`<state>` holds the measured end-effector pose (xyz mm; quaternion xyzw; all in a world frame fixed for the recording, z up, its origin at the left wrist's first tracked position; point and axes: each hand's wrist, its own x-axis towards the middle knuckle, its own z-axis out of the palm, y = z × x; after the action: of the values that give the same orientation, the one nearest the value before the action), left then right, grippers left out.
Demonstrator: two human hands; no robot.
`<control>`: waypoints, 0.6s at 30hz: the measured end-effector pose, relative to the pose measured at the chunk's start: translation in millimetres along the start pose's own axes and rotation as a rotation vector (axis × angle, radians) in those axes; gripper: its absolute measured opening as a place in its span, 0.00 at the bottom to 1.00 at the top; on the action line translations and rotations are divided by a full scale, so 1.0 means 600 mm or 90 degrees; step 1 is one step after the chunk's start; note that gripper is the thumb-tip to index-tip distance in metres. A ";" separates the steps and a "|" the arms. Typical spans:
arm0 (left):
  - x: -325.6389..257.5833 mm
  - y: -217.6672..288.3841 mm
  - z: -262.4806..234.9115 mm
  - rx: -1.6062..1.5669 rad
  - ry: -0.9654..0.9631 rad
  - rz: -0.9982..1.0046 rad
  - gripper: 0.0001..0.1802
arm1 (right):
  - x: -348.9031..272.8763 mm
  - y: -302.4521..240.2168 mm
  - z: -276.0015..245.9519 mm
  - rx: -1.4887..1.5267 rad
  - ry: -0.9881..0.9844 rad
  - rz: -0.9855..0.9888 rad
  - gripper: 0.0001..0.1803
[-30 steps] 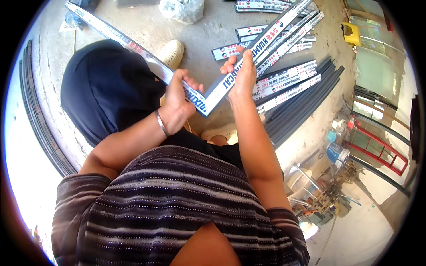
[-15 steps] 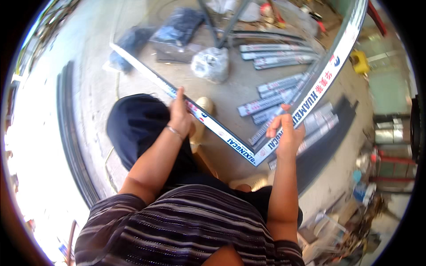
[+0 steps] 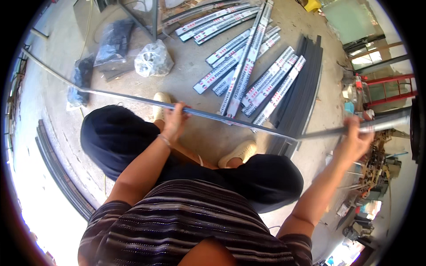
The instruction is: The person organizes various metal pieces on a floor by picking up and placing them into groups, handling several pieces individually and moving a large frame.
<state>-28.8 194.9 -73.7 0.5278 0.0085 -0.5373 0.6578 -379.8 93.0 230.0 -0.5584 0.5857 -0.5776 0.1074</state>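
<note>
A long, thin metal profile frame stretches across in front of my knees, angled at a corner on each side. My left hand is closed around its middle bar, above my left knee. Farther right, my right hand grips the frame's right-hand bar beyond the corner; this hand and the bar are smeared by motion. The bar's far right end runs toward the edge of the view. The left-hand bar slants away to the far left.
Several film-labelled profile strips lie fanned on the floor, beside dark bare profiles. A clear bag and dark wrapped bundles lie ahead. Long dark strips run along the left. A red metal rack stands right.
The frame has turned, its near corner swinging right and its middle bar now lying nearly crosswise. My right hand has moved far right with its bar; my left hand keeps hold. My view has shifted.
</note>
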 end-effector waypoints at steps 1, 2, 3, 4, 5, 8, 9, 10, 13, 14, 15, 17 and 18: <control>0.000 -0.020 0.014 0.026 -0.011 -0.021 0.15 | 0.008 0.019 -0.028 0.045 0.060 -0.046 0.21; 0.004 -0.046 0.029 0.040 -0.039 -0.044 0.13 | 0.009 -0.001 -0.057 -0.008 0.087 -0.044 0.19; 0.006 -0.070 0.035 0.057 -0.058 -0.063 0.12 | 0.013 0.013 -0.082 0.025 0.098 -0.033 0.16; 0.003 -0.087 0.049 0.059 -0.045 -0.079 0.12 | 0.011 0.029 -0.100 0.029 0.101 -0.031 0.13; 0.002 -0.103 0.054 0.064 -0.034 -0.099 0.12 | 0.009 0.061 -0.124 0.045 0.116 0.001 0.12; 0.020 -0.161 0.042 0.058 -0.078 -0.185 0.12 | -0.023 0.136 -0.157 0.016 0.162 0.068 0.09; 0.014 -0.170 0.054 0.090 -0.086 -0.214 0.13 | -0.025 0.173 -0.187 -0.034 0.146 0.059 0.08; 0.029 -0.183 0.035 0.070 -0.110 -0.245 0.12 | -0.043 0.179 -0.174 -0.061 0.157 0.153 0.07; 0.103 -0.218 -0.049 0.044 -0.103 -0.324 0.10 | -0.083 0.219 -0.137 0.003 0.157 0.151 0.08; 0.103 -0.220 -0.052 0.076 -0.140 -0.360 0.12 | -0.090 0.234 -0.149 0.061 0.146 0.146 0.09; 0.091 -0.210 -0.043 0.142 -0.177 -0.386 0.13 | -0.098 0.251 -0.171 0.077 0.121 0.141 0.10; 0.081 -0.192 -0.035 0.310 -0.179 -0.381 0.13 | -0.104 0.264 -0.188 0.104 0.101 0.135 0.10; 0.084 -0.190 -0.033 0.466 -0.170 -0.358 0.13 | -0.108 0.284 -0.203 0.119 0.096 0.137 0.09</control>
<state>-77.9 189.2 -189.7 0.6281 -0.1235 -0.7254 0.2530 -541.2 161.7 98.6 -0.4354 0.5922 -0.6548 0.1759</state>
